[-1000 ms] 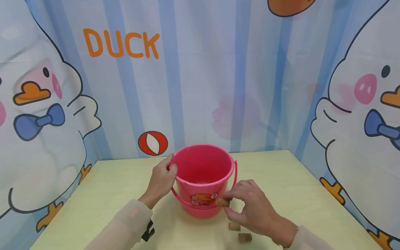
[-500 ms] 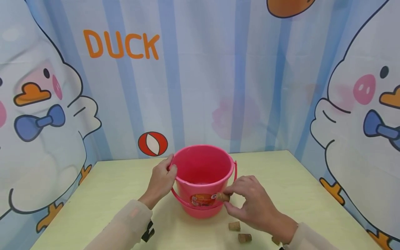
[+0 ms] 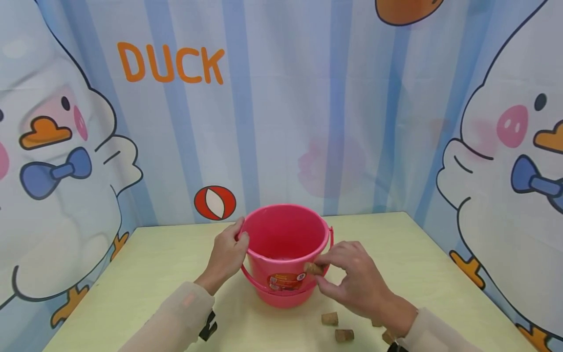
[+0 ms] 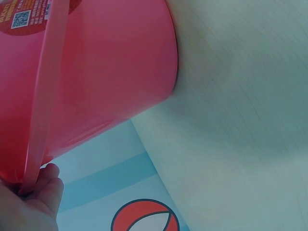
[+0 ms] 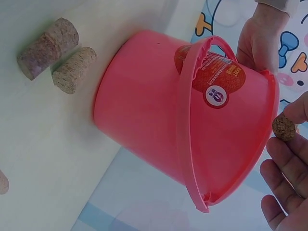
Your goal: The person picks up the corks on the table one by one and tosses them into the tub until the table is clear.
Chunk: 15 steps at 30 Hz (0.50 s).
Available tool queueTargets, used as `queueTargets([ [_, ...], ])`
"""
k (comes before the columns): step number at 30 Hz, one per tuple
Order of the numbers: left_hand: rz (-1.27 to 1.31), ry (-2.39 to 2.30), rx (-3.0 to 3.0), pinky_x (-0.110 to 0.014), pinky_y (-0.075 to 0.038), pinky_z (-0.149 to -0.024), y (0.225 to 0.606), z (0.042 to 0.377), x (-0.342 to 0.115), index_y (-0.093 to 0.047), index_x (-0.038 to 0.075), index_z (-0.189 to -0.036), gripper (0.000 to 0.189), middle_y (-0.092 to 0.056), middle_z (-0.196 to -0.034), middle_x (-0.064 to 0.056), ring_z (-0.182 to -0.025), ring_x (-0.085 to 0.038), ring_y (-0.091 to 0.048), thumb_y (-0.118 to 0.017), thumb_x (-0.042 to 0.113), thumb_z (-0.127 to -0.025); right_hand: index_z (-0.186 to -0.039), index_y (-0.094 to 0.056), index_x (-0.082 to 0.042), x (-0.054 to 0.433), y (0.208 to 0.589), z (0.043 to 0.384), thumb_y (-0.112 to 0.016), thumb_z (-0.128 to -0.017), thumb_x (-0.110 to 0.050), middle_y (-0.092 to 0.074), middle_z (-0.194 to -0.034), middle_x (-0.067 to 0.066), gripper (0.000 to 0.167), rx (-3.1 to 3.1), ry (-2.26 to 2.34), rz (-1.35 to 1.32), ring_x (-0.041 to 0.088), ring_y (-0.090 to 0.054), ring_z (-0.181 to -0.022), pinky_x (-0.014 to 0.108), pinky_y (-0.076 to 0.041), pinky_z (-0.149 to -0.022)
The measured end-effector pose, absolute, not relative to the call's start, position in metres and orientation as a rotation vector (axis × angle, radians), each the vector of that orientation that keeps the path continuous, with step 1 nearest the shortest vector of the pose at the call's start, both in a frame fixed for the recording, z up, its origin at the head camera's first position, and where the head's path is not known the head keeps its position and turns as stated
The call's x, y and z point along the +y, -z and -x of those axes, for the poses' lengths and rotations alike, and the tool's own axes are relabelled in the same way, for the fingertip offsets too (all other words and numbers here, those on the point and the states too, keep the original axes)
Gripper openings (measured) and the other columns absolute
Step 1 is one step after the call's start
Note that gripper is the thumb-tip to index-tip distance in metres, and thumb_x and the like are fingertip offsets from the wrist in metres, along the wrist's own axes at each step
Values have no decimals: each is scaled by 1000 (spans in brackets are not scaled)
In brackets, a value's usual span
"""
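A pink plastic bucket with an oval label stands upright on the table, its handle hanging down across the front. My left hand grips the bucket's left rim, thumb on the near side. Just in front of the bucket's right side, my right hand pinches a cork between thumb and fingers, a little below the rim. In the right wrist view the held cork shows its round end, close to the rim. The bucket's floor is mostly hidden.
Two corks lie on the pale table, one nearer the bucket and one in front of it. More corks are partly hidden by the right wrist. Printed duck curtains enclose the table's back and sides.
My right hand has risen slightly with the cork, toward the bucket's rim. Corks behind its wrist have come into view. The left hand and the bucket have stayed put.
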<state>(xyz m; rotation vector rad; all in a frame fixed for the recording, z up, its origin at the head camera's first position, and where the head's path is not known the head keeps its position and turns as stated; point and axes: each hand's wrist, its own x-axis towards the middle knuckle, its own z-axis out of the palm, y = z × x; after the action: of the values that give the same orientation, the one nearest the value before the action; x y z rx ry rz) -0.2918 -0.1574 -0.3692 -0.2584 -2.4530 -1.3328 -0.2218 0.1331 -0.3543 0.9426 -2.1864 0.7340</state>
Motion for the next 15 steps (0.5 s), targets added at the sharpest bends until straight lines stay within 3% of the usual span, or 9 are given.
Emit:
queueTargets([
  [9,247,1344,-2453,-43,-60,-89,369,291,-157,-38,2,-157,57,-53,-149,-16,-119,-32,-57,-50,20,-104,-108,-81,-23,131,352,225,-94,-73,-17,-73,-95,-21,37,-2197,-723,-918,6,-63,-96,44,-51,-87],
  [15,249,1351,-2450,-42,-60,-88,369,290,-156,-38,1,-157,57,-54,-148,-17,-116,-32,-57,-51,19,-104,-101,-81,-23,128,348,227,-93,-74,-17,-73,-91,-19,30,-2174,-713,-915,6,-63,-94,43,-51,-87],
])
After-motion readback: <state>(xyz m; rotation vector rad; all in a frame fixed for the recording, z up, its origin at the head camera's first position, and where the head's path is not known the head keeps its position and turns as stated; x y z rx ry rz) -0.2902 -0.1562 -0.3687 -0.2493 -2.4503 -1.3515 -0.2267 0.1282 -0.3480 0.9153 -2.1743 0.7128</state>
